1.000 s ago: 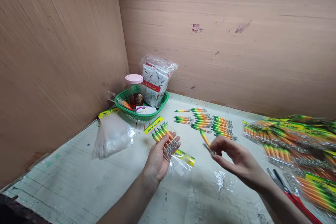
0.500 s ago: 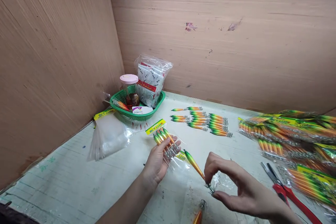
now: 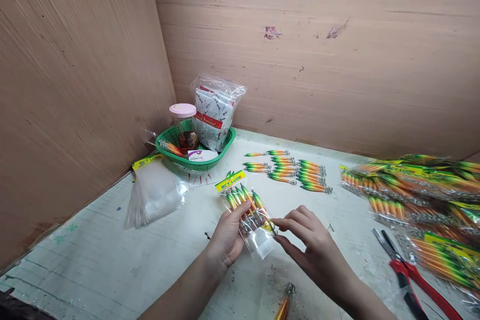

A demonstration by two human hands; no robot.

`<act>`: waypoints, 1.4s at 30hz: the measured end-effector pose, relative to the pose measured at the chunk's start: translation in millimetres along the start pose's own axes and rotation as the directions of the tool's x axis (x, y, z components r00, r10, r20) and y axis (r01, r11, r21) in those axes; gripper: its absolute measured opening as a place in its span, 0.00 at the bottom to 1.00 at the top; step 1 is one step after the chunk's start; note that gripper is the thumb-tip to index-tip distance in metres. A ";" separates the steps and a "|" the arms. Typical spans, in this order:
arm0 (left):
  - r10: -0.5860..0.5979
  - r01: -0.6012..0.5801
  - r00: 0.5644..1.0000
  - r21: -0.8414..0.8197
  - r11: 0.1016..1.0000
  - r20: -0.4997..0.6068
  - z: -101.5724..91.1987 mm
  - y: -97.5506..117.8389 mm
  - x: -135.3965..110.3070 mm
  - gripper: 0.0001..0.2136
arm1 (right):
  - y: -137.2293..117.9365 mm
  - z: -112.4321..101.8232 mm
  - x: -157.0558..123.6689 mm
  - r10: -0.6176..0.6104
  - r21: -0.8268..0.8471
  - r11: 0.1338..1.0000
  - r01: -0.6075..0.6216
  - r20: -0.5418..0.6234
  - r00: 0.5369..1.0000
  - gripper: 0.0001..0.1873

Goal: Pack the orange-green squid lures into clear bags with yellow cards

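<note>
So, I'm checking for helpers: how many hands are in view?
2: the left hand, holding lures and a bag at centre; the right hand, to its right, pinching another lure. No others show.

Green basket (image 3: 204,166) at the back of the bench (image 3: 112,250) has a pink-lidded jar (image 3: 183,132), white card (image 3: 203,155) and clear bag (image 3: 219,112) of packets (image 3: 210,132) in it. Wood wall (image 3: 318,90) behind's got purplish smudges (image 3: 272,33), lol.

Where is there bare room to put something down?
The widest bare patch of table lies between the clear bags and the left forearm. A smaller one separates the loose lures from the right hand. The right is crowded: packed lures, red-handled tool.
</note>
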State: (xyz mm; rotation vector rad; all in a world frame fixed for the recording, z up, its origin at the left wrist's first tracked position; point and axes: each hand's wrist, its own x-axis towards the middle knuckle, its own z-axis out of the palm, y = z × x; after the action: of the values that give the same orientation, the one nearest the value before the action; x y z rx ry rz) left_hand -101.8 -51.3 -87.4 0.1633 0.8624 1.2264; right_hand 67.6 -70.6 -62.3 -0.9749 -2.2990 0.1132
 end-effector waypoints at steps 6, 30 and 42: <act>-0.003 0.003 1.000 -0.030 1.000 0.004 -0.8 -2.2 -0.3 0.06 | -8.8 6.7 -5.0 0.022 0.019 1.000 -0.020 -0.126 0.992 0.08; -0.013 0.007 0.998 0.106 0.994 0.059 4.2 0.0 -13.0 0.09 | -12.0 10.9 -9.6 0.091 -0.033 0.994 -0.105 -0.291 0.952 0.05; 0.040 -0.047 0.998 0.143 0.989 0.053 1.1 -5.8 -12.2 0.10 | -15.9 20.7 -12.8 0.019 -0.154 0.986 -0.066 -0.289 0.957 0.06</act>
State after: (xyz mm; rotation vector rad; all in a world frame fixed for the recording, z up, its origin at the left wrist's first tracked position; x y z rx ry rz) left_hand -97.6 -63.7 -83.8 0.3295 0.9076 1.1957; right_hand 52.4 -87.4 -80.5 -1.0478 -2.0439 -0.1904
